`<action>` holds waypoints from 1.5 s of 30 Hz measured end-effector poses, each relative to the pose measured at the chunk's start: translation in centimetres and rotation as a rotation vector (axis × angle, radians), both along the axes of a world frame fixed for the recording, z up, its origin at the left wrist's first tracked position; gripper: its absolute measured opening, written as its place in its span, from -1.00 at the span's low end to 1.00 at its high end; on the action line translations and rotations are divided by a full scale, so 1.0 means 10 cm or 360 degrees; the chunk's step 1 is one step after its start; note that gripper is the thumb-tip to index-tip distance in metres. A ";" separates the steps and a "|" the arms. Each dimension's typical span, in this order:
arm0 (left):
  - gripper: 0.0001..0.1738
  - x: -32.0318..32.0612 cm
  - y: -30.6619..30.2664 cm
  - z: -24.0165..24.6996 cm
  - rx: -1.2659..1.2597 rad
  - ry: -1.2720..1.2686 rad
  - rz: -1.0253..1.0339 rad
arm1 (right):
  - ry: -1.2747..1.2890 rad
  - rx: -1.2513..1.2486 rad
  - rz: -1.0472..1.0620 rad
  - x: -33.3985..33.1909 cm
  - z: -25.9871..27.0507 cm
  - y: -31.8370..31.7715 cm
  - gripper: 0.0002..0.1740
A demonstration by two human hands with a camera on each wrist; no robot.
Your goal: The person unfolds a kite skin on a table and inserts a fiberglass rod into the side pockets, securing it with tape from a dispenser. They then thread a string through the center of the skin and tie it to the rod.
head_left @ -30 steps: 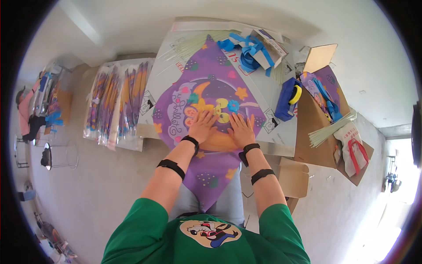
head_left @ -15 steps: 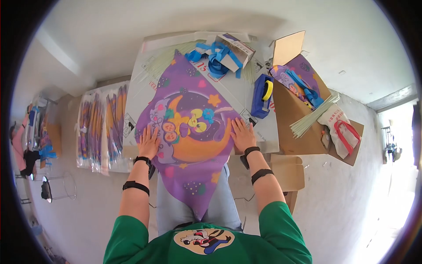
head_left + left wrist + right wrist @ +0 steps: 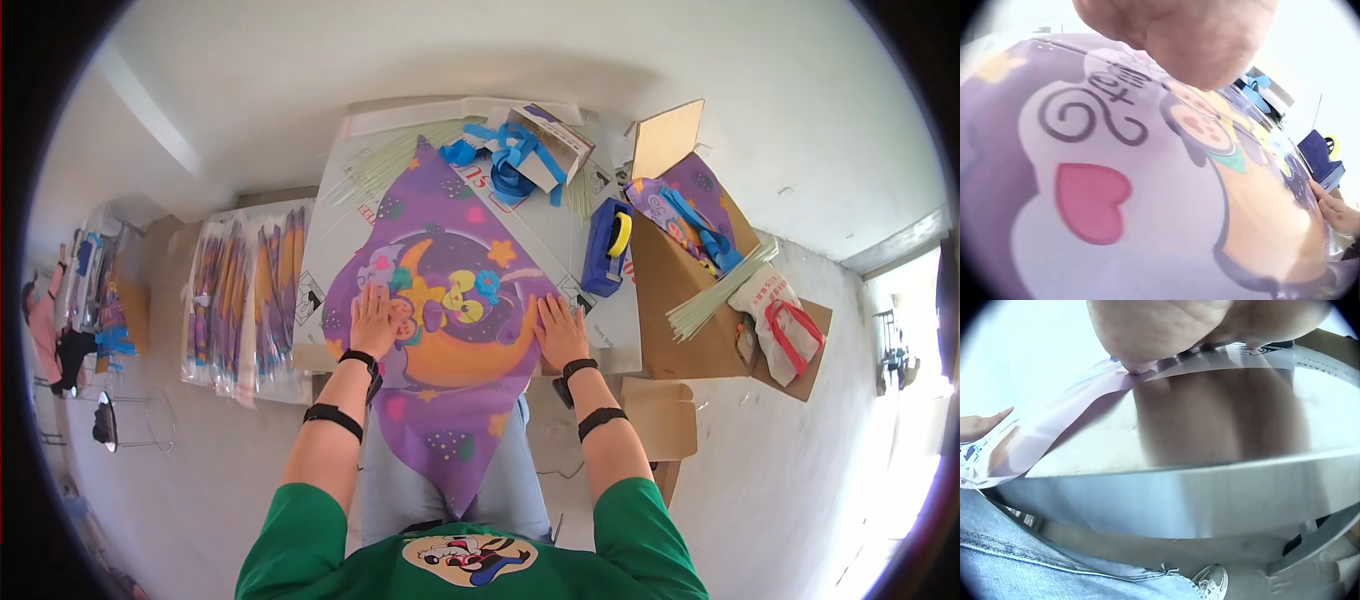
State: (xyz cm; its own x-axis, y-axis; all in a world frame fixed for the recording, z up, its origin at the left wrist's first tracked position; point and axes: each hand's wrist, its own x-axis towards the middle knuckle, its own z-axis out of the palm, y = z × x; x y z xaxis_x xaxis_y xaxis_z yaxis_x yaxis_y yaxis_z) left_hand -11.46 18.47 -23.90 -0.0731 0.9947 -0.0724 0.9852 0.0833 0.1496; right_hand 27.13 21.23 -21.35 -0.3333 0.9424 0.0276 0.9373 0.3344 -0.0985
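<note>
A purple diamond-shaped kite sail [image 3: 450, 300], printed with a yellow cartoon rabbit, an orange moon and stars, lies over the table. Its lower point hangs past the table edge above the person's lap. On the sail's left part rests the left hand [image 3: 374, 322], fingers straight and pointing away from the body. The right hand [image 3: 562, 332] lies palm down at the sail's right corner, fingers extended. In the left wrist view, a pink heart [image 3: 1092, 203] and curly lettering show on the smooth sail beneath the left palm. From the right wrist, the sail's edge [image 3: 1085, 403] appears under the right palm.
A blue tape dispenser [image 3: 605, 248] stands right of the sail. Behind lie blue ribbons [image 3: 512, 170] and an open small box [image 3: 555, 140]. A cardboard carton [image 3: 690, 315] holds more printed fabric, near pale sticks [image 3: 722, 290]. Bagged kites [image 3: 235, 300] lie at left.
Both hands have slid from the sail's middle outward to its sides, uncovering the rabbit print. Over the last half second the left hand has shifted slightly inward.
</note>
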 end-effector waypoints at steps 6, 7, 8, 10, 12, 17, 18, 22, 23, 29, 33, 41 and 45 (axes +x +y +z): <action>-0.25 0.08 -0.01 -0.08 0.0067 -0.0039 -0.0059 | 0.0120 -0.0002 -0.0053 -0.07 0.20 0.36 -0.57; -0.24 0.08 -0.02 -0.07 0.0051 -0.0048 -0.0067 | 0.0220 -0.0050 -0.0168 -0.10 0.22 0.49 -0.65; -0.24 0.09 -0.03 -0.06 0.0050 -0.0050 -0.0058 | 0.0271 0.0192 -0.0131 -0.13 0.24 0.63 -0.76; -0.24 0.09 -0.02 -0.03 -0.0033 -0.0053 -0.0043 | 0.0182 0.0110 -0.0217 -0.17 0.23 0.92 -0.78; -0.23 0.09 -0.01 -0.03 -0.0030 -0.0045 -0.0043 | 0.0094 0.0042 -0.0305 -0.21 0.19 1.19 -0.80; -0.24 0.09 -0.01 -0.05 -0.0037 -0.0104 -0.0020 | -0.0265 -0.0252 -0.0386 -0.26 0.04 1.54 -0.82; -0.25 0.09 -0.01 -0.06 -0.0006 -0.0095 -0.0019 | -0.0271 -0.0264 -0.0381 -0.26 0.05 1.58 -0.82; -0.27 0.08 -0.02 -0.11 0.0063 -0.0067 -0.0022 | -0.0167 -0.0373 -0.0303 -0.21 0.15 1.61 -0.79; -0.27 0.08 -0.02 -0.12 0.0019 -0.0081 -0.0022 | -0.0185 -0.0416 -0.0303 -0.18 0.17 1.59 -0.79; -0.27 0.09 -0.02 -0.09 0.0079 -0.0087 -0.0024 | 0.0350 -0.0365 -0.0309 -0.07 0.45 0.89 -0.74; -0.25 0.09 -0.02 -0.08 0.0007 -0.0095 -0.0006 | 0.0458 -0.0318 -0.0201 -0.20 0.39 0.41 -0.72; -0.19 0.00 0.01 -0.11 -0.0048 -0.0180 -0.0046 | 0.0099 0.0168 0.0263 -0.61 0.06 0.28 -0.86; -0.16 -0.13 -0.06 -0.14 0.0120 -0.0506 -0.0105 | 0.0038 0.0122 0.0175 -0.67 0.04 0.26 -0.84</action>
